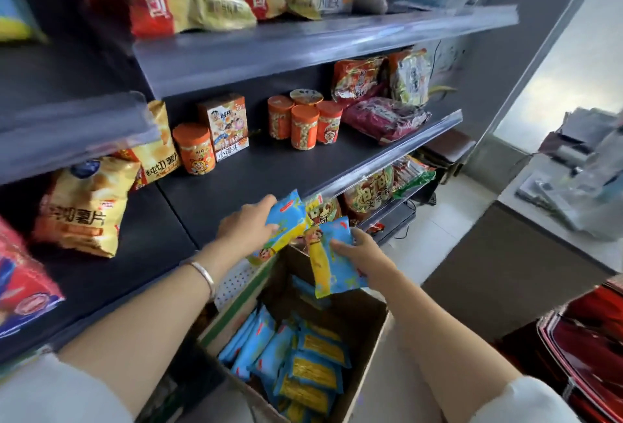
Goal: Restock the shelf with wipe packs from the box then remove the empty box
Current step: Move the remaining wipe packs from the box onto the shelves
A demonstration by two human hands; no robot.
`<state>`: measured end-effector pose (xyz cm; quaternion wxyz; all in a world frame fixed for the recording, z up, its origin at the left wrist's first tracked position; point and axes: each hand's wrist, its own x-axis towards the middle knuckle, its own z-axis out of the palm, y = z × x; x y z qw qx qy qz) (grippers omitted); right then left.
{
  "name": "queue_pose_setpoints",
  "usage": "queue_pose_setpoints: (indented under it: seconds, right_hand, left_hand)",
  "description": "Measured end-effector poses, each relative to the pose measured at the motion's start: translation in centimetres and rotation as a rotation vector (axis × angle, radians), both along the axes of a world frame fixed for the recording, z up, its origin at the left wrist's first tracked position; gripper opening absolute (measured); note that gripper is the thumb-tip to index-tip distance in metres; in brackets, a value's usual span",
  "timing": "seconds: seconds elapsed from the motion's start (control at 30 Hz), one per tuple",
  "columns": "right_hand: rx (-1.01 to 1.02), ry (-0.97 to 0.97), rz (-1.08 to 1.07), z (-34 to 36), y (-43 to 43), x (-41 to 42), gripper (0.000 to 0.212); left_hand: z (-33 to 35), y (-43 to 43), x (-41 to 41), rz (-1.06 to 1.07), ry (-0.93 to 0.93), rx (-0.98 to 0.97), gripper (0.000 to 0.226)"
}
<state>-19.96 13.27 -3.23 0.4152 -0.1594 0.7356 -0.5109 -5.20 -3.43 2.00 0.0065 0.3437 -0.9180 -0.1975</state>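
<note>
Where the fingers (269, 202) of the left hand (247, 225) curl round one blue-and-yellow plastic wipe pack (288, 220), that pack is held tilted just over the front lip of the dark grey metal shelf (256, 179). The right hand (362, 252) grips a second pack of the same kind (332, 264) by its edge, above the open brown cardboard box (369, 341). Both hands are loaded; neither pack is set down. Judged step: transfer from box to shelf, early in the task, since many more packs (303, 358) lie stacked in the box. The next move calls for carrying each pack onto the bare stretch of shelf in front of the orange cylindrical canisters (305, 127) and releasing it without nudging them. The shelf board is matt, with a clear plastic price rail (387, 156) along its front; bagged snacks occupy the tiers above and below. Beyond lie a pale tiled floor (448, 230) and a grey tabletop (512, 200) carrying blurred items, not identifiable.
</note>
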Motion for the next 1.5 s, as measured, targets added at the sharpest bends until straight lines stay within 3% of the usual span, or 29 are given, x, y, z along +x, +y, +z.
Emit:
queue_pose_setpoints:
  seconds: [0.23,0.6,0.73,0.83,0.97,1.1,1.37,1.5]
  right_hand:
    - [-0.25,0.254,0.079,8.4,-1.8,2.6,0.024]
    - [-0.628,0.583,0.201,21.9,-8.0,11.3,0.032]
    - [-0.7,0.708,0.287,26.0,-11.1,14.2,0.05]
    - [-0.736,0.895,0.361,28.6,-14.6,16.4,0.05]
    - [-0.704,1.187,0.444,31.1,-20.7,19.0,0.048]
    - [-0.484,1.387,0.585,31.7,-28.4,20.7,0.046]
    - [-0.065,1.498,0.834,30.2,-42.1,22.1,0.047]
    - [0.014,1.515,0.906,29.7,-46.1,22.5,0.048]
  left_hand:
    - [9.4,1.0,4.6,0.159,0.219,-0.094,0.037]
    - [21.4,-0.6,17.0,0.417,0.62,-0.37,0.038]
    - [24.2,-2.9,21.8,0.493,0.645,-0.477,0.035]
    - [25.4,-5.7,25.1,0.565,0.598,-0.542,0.029]
    - [26.4,-10.8,27.9,0.634,0.505,-0.621,0.031]
    - [26.6,-17.2,29.6,0.647,0.412,-0.545,0.025]
    - [24.8,-28.7,30.5,0.426,0.138,-0.45,0.024]
    - [24.0,-32.1,30.3,0.353,0.083,-0.456,0.027]
